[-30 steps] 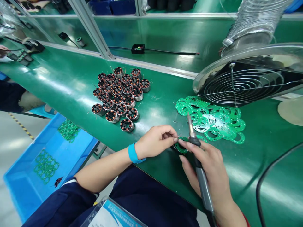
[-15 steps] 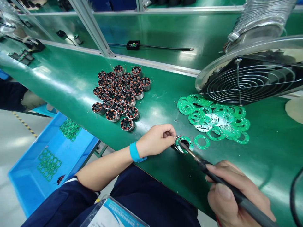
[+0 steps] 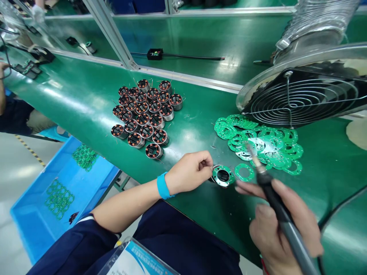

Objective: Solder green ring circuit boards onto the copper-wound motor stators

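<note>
My right hand (image 3: 265, 231) is closed around the dark handle of a soldering iron (image 3: 271, 196). The iron's blurred tip points up and left, over the edge of a pile of green ring-shaped circuit boards (image 3: 275, 147). One such green board (image 3: 231, 178) sits on a motor stator (image 3: 223, 175) on the bench; the stator's dark middle shows through the ring. My left hand (image 3: 189, 172), wearing a blue wristband (image 3: 163, 186), pinches thumb and finger together at the stator's left edge. What lies between those fingertips is hidden. A single loose ring board (image 3: 244, 172) lies just right of the stator.
Several copper-wound stators (image 3: 142, 119) stand grouped on the green bench (image 3: 195, 130). A fume fan with a wire guard (image 3: 291, 101) hangs at the right. Left below is a blue bin (image 3: 31, 217) holding green boards. Another person's arm (image 3: 2, 88) shows at the far left.
The soldering iron has lifted off the board on the stator and swung up and right with my right hand. My left hand stays almost in place. Another person's arm has appeared at far left.
</note>
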